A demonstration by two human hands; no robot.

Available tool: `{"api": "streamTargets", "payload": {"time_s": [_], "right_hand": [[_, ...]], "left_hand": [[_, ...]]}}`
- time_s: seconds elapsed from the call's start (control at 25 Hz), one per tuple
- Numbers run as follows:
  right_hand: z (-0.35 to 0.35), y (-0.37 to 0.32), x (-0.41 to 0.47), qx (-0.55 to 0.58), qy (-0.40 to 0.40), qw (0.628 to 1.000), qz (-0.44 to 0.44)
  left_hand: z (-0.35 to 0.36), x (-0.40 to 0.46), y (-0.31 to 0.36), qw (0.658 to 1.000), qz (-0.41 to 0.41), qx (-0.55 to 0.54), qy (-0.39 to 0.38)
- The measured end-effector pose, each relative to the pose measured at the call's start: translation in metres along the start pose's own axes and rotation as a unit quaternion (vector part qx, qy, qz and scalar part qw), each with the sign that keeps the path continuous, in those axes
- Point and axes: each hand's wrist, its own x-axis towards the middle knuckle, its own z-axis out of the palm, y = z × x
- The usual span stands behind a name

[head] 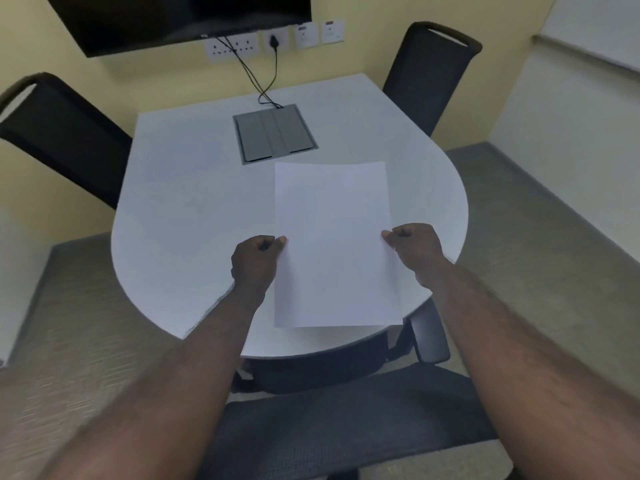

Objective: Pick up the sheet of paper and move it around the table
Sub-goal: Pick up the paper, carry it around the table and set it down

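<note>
A blank white sheet of paper [334, 244] is held in portrait position over the near right part of the white table [194, 209]. My left hand [256, 259] pinches the sheet's left edge about halfway down. My right hand [414, 247] pinches its right edge at the same height. The sheet's near edge reaches almost to the table's rounded front rim. Whether the sheet touches the tabletop or hovers just above it, I cannot tell.
A grey cable hatch [273, 135] is set into the table beyond the paper, with black cables [258, 77] running up to wall sockets. Black chairs stand at the left [65, 133], far right [433, 74] and near side [346, 424]. A dark screen [180, 19] hangs on the wall.
</note>
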Motion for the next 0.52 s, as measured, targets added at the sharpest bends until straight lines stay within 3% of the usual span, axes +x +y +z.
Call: {"api": "streamTargets", "payload": {"time_s": [0.52], "right_hand": [[0.085, 0.048, 0.080, -0.057, -0.062, 0.996, 0.027]], "left_hand": [[0.013, 0.068, -0.088, 0.995, -0.076, 0.054, 0.041]]}}
